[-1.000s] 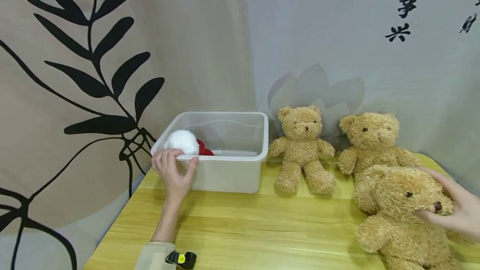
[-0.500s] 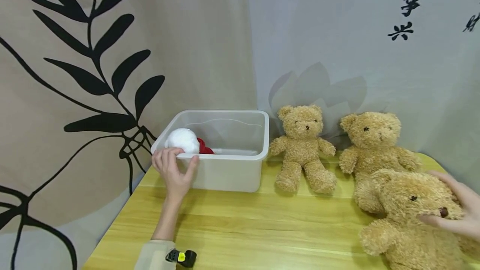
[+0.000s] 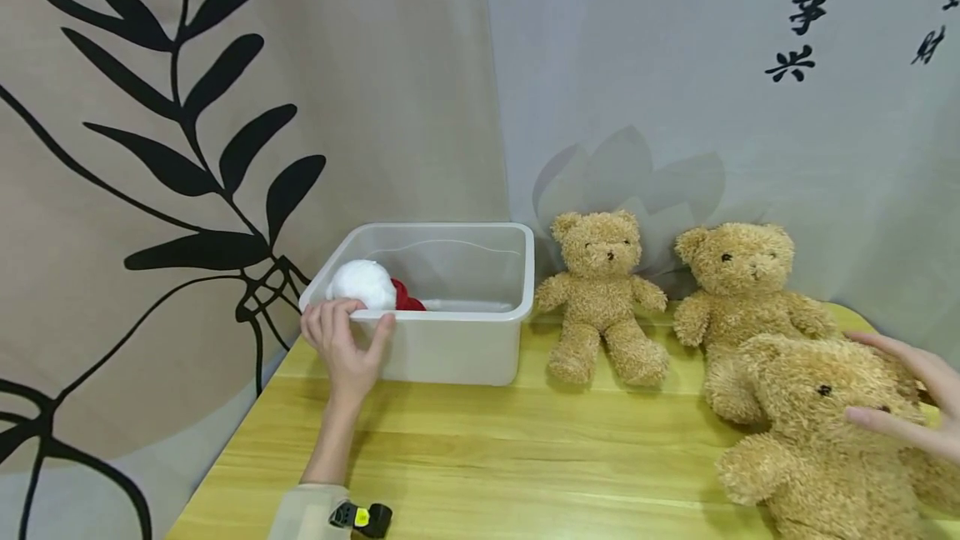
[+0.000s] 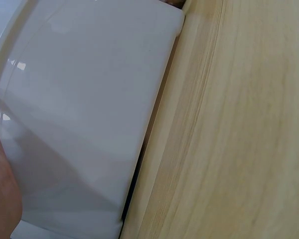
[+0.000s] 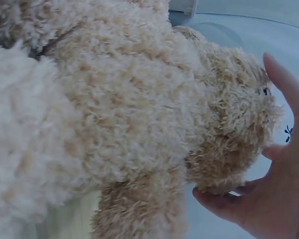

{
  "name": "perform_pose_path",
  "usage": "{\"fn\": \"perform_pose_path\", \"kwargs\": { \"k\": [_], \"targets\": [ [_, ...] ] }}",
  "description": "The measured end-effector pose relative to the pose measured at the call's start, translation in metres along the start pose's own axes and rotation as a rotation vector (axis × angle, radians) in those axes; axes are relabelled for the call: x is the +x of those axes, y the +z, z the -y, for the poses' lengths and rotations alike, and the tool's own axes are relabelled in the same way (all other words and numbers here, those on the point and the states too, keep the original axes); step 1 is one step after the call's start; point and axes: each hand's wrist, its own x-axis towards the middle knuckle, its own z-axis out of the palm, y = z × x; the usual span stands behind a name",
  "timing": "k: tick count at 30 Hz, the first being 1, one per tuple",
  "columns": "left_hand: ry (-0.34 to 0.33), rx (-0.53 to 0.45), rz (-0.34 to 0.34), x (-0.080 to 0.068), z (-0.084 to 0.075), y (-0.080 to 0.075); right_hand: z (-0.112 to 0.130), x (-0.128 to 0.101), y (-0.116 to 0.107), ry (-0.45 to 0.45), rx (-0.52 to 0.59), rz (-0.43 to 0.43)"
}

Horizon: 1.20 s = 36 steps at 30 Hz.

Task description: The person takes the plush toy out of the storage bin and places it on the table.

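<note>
My left hand (image 3: 345,348) grips the front rim of a white plastic bin (image 3: 450,352), its fingers over the edge and its thumb along the outer wall. Inside the bin lie a white fluffy ball-shaped thing (image 3: 363,285) and something red (image 3: 406,296), partly hidden by the rim. At the front right, a curly tan teddy bear (image 3: 832,448) sits upright. My right hand (image 3: 918,394) surrounds its head with thumb and fingers spread. In the right wrist view the thumb (image 5: 284,82) and fingertips stand loosely about the head (image 5: 239,109).
Two more teddy bears sit against the backdrop, one beside the bin (image 3: 603,294) and another teddy bear (image 3: 738,273) behind the front one. They rest on a wooden table (image 3: 540,448). A patterned cloth (image 3: 405,107) hangs behind.
My right hand has loosened from the front bear's head, the thumb drawing away from its muzzle. The bear shifted slightly right, then stayed put. My left hand keeps its place.
</note>
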Motion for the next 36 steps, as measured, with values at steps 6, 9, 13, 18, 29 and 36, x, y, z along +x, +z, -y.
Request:
{"fn": "perform_pose_path", "kwargs": {
  "k": [6,9,13,18,29,36],
  "targets": [
    [0.001,-0.001,-0.004,0.0,0.001,0.001,0.015,0.012,-0.008,0.088,0.002,-0.007],
    [0.002,-0.001,-0.009,-0.001,0.001,0.001,0.026,0.019,-0.012,0.127,0.03,0.021],
    [0.006,0.003,-0.008,-0.001,0.001,0.001,0.034,0.028,-0.015,0.115,0.054,0.019],
    [0.002,0.006,-0.001,0.0,0.0,0.0,0.048,0.041,-0.019,0.067,0.092,0.03],
    [-0.001,-0.008,-0.008,-0.001,0.0,0.001,0.085,0.068,-0.024,0.021,0.096,0.092],
    [-0.012,-0.002,0.013,-0.001,0.001,0.0,0.108,0.085,-0.021,-0.044,0.127,0.071]
  ]
}}
